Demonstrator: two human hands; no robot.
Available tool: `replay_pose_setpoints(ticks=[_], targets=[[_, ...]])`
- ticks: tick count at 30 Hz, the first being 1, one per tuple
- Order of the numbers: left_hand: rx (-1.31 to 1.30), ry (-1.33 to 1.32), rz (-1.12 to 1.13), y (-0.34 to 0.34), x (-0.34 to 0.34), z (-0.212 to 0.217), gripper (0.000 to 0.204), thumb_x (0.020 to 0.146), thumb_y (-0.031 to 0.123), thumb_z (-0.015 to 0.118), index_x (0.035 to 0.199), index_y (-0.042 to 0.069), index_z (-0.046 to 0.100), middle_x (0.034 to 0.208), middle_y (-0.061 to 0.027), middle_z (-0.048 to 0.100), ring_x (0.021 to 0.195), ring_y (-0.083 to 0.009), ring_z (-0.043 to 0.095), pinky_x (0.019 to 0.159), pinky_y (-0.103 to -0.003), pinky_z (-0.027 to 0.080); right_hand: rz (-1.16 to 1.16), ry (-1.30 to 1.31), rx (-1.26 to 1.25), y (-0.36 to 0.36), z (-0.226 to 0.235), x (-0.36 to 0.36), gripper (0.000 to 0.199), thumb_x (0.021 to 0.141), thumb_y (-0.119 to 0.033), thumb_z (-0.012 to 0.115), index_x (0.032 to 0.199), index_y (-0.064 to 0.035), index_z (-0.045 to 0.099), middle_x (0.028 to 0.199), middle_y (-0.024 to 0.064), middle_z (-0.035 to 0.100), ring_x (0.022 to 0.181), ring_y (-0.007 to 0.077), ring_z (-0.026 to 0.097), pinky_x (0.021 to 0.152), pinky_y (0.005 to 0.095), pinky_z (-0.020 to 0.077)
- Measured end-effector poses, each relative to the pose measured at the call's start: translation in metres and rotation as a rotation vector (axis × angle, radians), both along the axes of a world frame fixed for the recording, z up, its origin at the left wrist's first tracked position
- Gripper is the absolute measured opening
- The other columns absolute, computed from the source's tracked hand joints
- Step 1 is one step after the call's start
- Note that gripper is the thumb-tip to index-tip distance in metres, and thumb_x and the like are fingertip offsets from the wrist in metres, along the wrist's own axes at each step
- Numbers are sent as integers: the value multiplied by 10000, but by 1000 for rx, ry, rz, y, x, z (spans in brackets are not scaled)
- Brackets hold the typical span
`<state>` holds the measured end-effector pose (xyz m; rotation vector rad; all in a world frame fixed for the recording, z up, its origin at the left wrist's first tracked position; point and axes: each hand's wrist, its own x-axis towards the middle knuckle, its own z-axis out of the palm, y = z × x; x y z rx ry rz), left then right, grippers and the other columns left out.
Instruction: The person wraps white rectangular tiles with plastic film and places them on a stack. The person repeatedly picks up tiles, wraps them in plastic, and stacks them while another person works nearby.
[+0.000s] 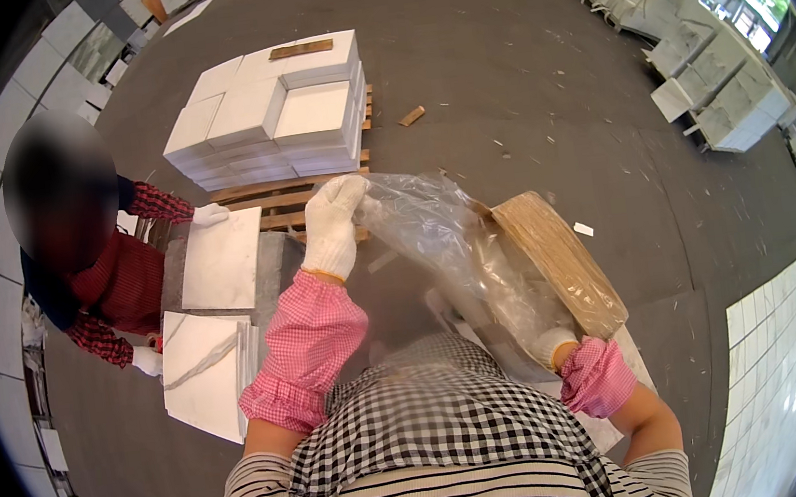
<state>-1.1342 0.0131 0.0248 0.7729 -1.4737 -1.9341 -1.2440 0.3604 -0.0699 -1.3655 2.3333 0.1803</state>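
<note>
A clear plastic sheet stretches in front of me, crumpled and slanting down to the right. My left hand, in a white knit glove and pink checked sleeve cover, is raised and closed on its upper left end. Lower right, my right hand, gloved the same way, is closed at the sheet's other end; its fingers are partly covered by the film. Right beside the sheet is a long brown block with a shiny plastic-like surface. Pale slabs partly show beneath the plastic and my right arm.
At left, a co-worker's gloved hand rests on a white slab; the other hand is by a grey-veined slab stack. White boxes stand on a wooden pallet ahead. Marble-like slabs stand far right. Scraps litter the floor.
</note>
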Motion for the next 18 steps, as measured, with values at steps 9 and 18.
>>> replay_pose_setpoints(ticks=[9, 18], targets=[[-29, -32, -90, 15, 48, 36, 445, 969, 65, 635, 1402, -34, 602, 1191, -58, 694, 886, -98, 650, 802, -260, 538, 111, 12, 92, -33, 139, 3, 244, 923, -297, 646, 954, -79, 750, 810, 147, 745, 743, 360, 738, 685, 435, 591], [-30, 5, -122, 24, 53, 31, 433, 946, 61, 636, 1374, -5, 641, 1048, -37, 706, 793, -85, 627, 727, -234, 520, -11, 51, -774, -178, 62, -115, 826, 840, -469, 747, 1508, -51, 501, 1233, 221, 703, 1074, 403, 689, 929, 431, 551]])
